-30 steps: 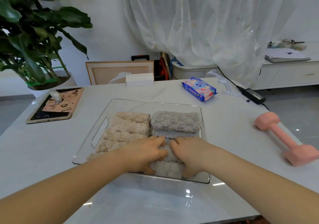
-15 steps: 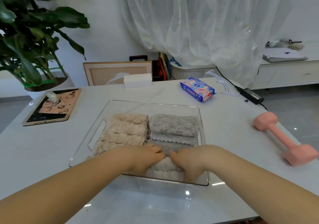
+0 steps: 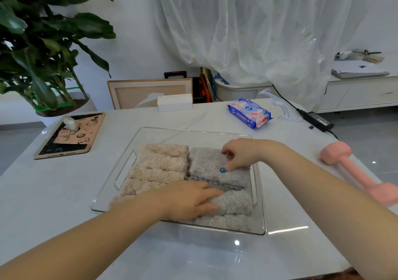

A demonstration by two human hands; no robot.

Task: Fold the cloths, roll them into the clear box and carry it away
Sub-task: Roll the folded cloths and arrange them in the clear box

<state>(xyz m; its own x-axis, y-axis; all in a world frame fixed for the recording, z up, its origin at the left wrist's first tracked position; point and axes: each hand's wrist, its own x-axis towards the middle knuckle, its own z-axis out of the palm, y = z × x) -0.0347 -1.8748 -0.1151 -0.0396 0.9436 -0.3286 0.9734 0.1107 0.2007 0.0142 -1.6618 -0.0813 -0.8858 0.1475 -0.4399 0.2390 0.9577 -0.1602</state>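
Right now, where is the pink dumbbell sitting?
In the head view, the pink dumbbell lies at the white table's right edge, right of the clear plastic box, nearer than the black power adapter.

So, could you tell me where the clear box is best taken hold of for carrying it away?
Take the clear box by the cut-out slots in its side walls, the left slot and the right slot, one hand from each side. It is wide, shallow and loaded with rolled cloths, so gripping both ends should keep it level.
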